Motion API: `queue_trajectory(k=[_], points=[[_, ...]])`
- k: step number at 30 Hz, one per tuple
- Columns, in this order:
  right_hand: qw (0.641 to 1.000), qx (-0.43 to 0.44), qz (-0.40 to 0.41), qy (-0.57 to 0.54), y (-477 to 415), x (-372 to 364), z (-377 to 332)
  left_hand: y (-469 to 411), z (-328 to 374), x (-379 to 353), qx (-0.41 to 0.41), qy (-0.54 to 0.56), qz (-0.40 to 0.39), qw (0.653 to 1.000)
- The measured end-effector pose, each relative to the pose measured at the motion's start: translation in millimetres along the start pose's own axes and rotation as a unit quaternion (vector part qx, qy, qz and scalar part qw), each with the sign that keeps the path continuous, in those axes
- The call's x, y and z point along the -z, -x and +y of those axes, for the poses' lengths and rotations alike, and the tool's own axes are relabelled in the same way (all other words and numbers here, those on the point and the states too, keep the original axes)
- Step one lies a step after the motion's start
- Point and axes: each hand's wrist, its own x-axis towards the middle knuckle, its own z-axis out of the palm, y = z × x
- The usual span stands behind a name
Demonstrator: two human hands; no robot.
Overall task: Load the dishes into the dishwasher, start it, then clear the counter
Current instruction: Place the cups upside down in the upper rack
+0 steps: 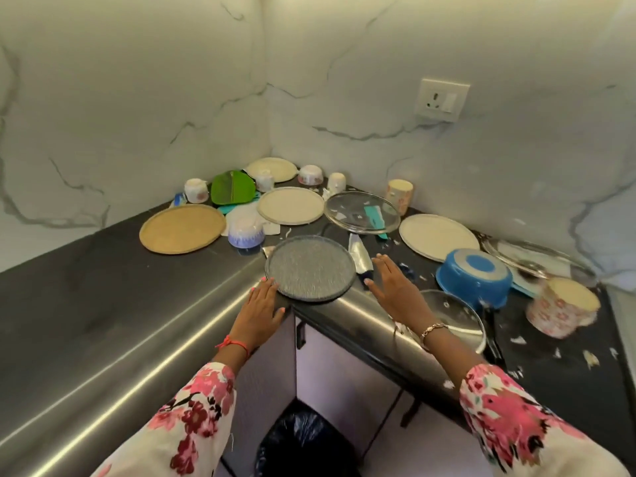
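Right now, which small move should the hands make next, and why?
Probably bring the right hand onto the right rim of the grey speckled plate. The left hand touches its near-left rim with straight fingers, the right hand is open beside it, apart, and the plate lies at the corner of the counter.

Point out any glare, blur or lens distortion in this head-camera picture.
Head view: glare streaks run along the brushed steel counter edge; the wide lens bows that edge and the marble walls; the floral mug at far right and the upturned blue plastic bowl look smeared; the grey speckled round plate is fairly sharp.
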Motion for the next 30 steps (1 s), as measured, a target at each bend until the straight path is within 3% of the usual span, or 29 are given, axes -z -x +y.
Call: queue_trajectory(k=[9,18,24,30], points=[[0.999,-0.002,-0.043,-0.006,-167,-11,10,-102,-67,2,0.064,0.018,-0.034,0.997],[0.998,-0.056,-0.039,-0.003,-321,-30,18,-210,-84,3,-0.023,0.133,-0.033,0.99],[0.993,-0.105,-0.053,0.011,-388,-53,35,-278,-77,-22,-0.024,0.093,-0.05,0.994],[0.991,-0.116,-0.067,0.016,-443,-66,57,-288,-89,-47,-0.049,0.082,-0.018,0.995]])
